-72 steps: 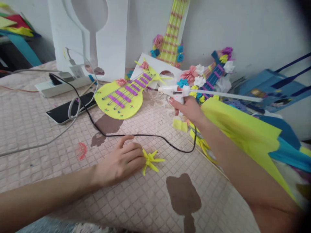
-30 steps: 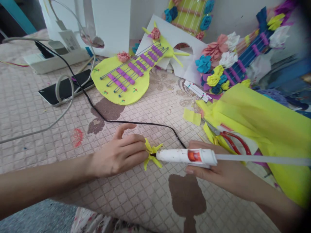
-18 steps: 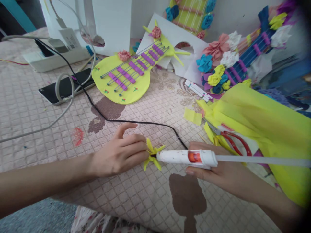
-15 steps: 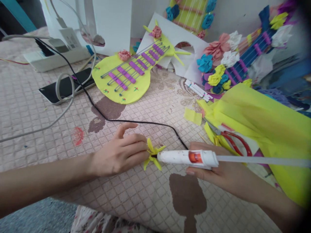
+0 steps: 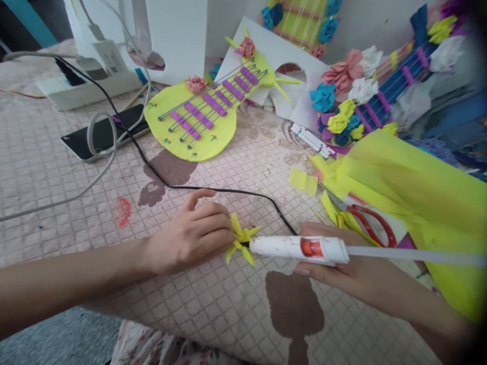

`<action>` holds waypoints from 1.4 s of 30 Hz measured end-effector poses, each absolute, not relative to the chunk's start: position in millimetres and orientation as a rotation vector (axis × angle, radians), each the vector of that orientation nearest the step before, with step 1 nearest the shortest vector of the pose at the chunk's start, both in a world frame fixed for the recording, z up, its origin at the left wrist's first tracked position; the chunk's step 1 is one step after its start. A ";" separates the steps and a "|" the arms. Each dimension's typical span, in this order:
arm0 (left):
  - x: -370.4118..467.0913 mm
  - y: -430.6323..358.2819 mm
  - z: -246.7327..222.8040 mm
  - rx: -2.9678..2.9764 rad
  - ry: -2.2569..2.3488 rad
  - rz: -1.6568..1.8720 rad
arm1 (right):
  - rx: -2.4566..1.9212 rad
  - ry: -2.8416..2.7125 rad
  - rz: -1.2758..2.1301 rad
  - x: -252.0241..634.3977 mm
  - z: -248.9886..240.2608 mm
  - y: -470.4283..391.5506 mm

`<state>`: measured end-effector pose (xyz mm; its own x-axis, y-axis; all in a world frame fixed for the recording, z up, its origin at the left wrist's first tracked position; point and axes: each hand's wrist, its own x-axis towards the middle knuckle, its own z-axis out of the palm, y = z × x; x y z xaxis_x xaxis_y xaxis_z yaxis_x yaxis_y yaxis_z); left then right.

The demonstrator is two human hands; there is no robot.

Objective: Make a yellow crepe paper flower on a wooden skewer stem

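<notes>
"Right hand (image 5: 361, 276) state?"

"Closed around a white glue gun (image 5: 277, 247). Handle is mostly hidden, so trigger pressure can't be told."

"Left hand (image 5: 190, 235)?"

"Fingers bent, at the left side of a yellow paper flower (image 5: 243, 234). Fingertips are hidden; whether petals are pinched or just pressed can't be told."

"What's changed?"

"Glue gun has been brought down to the flower. Dark nozzle (image 5: 245, 244) is now at its middle, coming in from the right. Contact looks likely, not confirmed."

"Meaning?"

"Both hands are now engaged on one small piece. Judged: flower is being steadied by the left while the nozzle is held on it. No glue can be made out."

"Flower location?"

"Flat on the cloth-covered worktop (image 5: 228, 314), inboard of the near edge. Petals are splayed outward, clear of the black cord (image 5: 243, 191) running behind."

"Anything close by?"

"Red-handled scissors (image 5: 391, 234) are lying beyond the right hand, next to a large yellow sheet (image 5: 411, 187). Yellow paper guitar (image 5: 213, 147) is set farther back, toward the far edge. Glue stick (image 5: 411, 254) is sticking out of the gun's rear, over the yellow sheet."

"Risk?"

"Hot tip near the left fingers, if heated. Can't be verified."
</notes>
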<state>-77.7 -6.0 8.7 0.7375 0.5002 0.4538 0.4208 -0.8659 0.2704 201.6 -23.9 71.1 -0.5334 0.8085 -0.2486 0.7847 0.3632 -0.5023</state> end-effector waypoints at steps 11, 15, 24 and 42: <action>-73.8 -4.3 9.1 2.621 0.781 0.743 | -1.541 -2.533 0.937 212.4 73.5 -23.4; -71.8 -3.5 8.3 2.542 0.774 0.740 | -1.573 -2.437 0.832 223.5 69.1 -24.6; -63.5 -3.9 6.8 2.426 0.863 0.715 | -1.680 -2.077 0.489 223.8 58.3 19.4; -60.4 -9.7 5.9 2.402 0.907 0.788 | -1.464 -1.870 0.356 207.4 -8.1 140.2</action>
<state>-60.4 -9.7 5.9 0.6201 0.7024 0.3495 0.4439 -0.6814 0.5819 207.4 140.2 -8.1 -0.0923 0.9253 0.3678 0.7253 0.3155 -0.6118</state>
